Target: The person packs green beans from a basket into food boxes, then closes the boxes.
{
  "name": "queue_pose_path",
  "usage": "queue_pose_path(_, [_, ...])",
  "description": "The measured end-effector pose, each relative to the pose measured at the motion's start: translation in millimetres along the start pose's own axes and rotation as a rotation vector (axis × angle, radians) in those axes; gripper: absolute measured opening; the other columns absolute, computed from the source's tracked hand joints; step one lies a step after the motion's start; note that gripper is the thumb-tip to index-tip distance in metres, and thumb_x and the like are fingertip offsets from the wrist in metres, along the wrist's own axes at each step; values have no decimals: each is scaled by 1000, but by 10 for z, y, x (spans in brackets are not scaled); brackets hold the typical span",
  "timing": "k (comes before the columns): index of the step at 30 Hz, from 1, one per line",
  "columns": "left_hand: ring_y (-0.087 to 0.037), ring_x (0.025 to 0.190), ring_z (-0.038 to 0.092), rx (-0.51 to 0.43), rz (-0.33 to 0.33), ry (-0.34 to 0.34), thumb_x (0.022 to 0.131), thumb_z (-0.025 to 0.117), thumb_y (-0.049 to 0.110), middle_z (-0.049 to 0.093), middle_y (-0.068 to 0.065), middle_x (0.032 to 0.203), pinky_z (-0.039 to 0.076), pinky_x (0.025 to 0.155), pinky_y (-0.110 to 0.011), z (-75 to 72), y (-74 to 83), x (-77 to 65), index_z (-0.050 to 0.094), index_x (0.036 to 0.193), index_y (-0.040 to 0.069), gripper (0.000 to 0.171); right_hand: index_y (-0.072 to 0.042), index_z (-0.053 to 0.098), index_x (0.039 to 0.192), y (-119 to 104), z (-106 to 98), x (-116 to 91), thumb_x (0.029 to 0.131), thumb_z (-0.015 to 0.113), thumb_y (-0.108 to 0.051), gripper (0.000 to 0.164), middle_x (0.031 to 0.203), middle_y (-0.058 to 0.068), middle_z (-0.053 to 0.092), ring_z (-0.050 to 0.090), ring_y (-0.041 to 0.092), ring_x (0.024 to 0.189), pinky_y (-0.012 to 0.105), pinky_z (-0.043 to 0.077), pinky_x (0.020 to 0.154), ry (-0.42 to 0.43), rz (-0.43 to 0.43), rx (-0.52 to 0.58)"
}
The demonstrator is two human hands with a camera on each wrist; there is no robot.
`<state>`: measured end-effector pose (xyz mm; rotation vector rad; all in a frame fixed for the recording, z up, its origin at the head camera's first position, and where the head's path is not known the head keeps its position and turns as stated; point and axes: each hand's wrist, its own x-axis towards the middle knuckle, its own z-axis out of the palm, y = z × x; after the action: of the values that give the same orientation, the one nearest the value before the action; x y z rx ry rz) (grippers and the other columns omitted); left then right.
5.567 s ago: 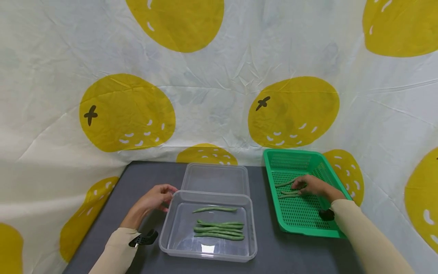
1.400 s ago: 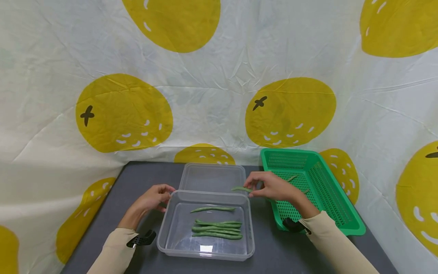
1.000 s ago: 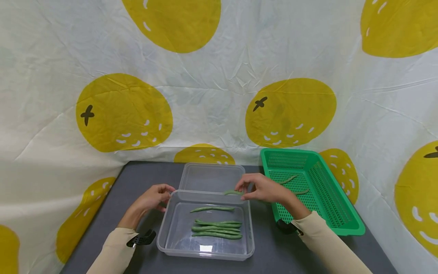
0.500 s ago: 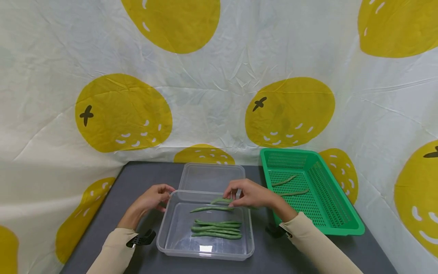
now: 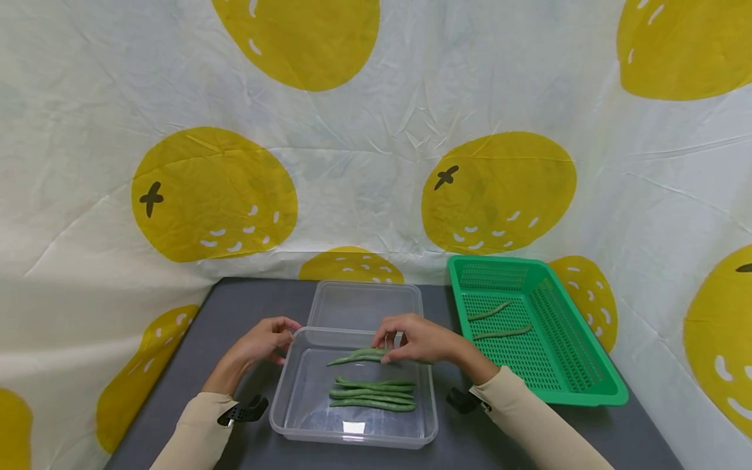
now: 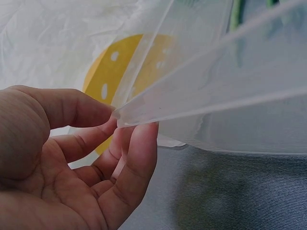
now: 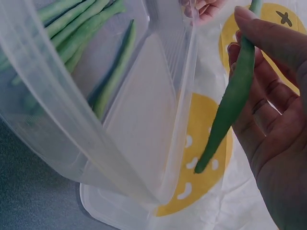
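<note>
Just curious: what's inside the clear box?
The clear box holds four green beans; the right hand holds a fifth bean over it. Nothing shows beneath the beans.

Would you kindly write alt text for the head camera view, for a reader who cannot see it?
A person's right hand holds a green bean over a clear plastic container that already has several beans in it, while the left hand touches the container's rim. On the dark table, a green basket to the right holds two more beans.
</note>
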<state>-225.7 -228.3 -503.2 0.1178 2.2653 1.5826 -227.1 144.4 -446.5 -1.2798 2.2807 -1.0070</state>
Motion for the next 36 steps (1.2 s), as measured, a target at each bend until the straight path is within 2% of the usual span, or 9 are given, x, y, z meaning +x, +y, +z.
queue_pose_path(3, [-26, 87, 67, -4, -6, 8, 100, 50, 6, 63, -25, 109, 60, 63, -38, 0, -3, 5, 56, 132, -7, 35, -25, 68, 121, -8, 7, 8, 95, 72, -27, 26, 116, -5, 67, 63, 9, 99, 30, 58, 83, 12, -13, 10])
queue_pose_path(7, [-28, 88, 67, -4, -3, 4, 100, 49, 6, 63, -26, 110, 60, 63, -38, 3, 0, 2, 56, 132, -7, 35, -24, 65, 127, 3, 0, -7, 96, 70, -25, 31, 124, 3, 66, 65, 20, 109, 31, 56, 92, 21, -44, 34])
queue_pose_path(10, [-30, 90, 67, -5, -2, 1, 101, 50, 7, 63, -25, 110, 60, 63, -38, 13, 17, -16, 56, 133, -7, 35, -21, 65, 126, 22, -17, -37, 97, 69, -24, 29, 122, 4, 66, 67, 19, 106, 33, 56, 93, 17, -57, 52])
queue_pose_path(13, [-29, 90, 67, -3, -3, 2, 101, 51, 7, 63, -24, 109, 59, 62, -39, 20, 34, -32, 56, 132, -6, 35, -20, 67, 123, 42, -47, -79, 97, 68, -24, 26, 120, 1, 67, 67, 13, 103, 34, 56, 92, 12, -61, 59])
queue_pose_path(23, [-28, 88, 66, 6, -10, 9, 101, 50, 6, 63, -25, 110, 59, 63, -39, 5, 40, -21, 56, 132, -7, 34, -18, 69, 121, 41, -183, -248, 97, 67, -14, 24, 113, 8, 71, 68, 13, 99, 35, 57, 90, 62, -47, 35])
queue_pose_path(29, [-30, 90, 66, 7, -9, 13, 101, 49, 6, 63, -25, 111, 60, 63, -39, 5, 49, -28, 56, 132, -7, 34, -20, 70, 121, 58, -256, -355, 98, 67, -19, 23, 111, 1, 71, 69, 14, 99, 35, 57, 90, 81, 5, 28])
queue_pose_path(36, [-27, 87, 66, 8, -3, 8, 100, 50, 6, 64, -24, 109, 60, 63, -39, 14, 50, -33, 57, 131, -7, 34, -24, 69, 123, 137, -346, -502, 98, 67, -24, 24, 112, -6, 71, 67, 11, 102, 37, 56, 91, 107, 59, 15])
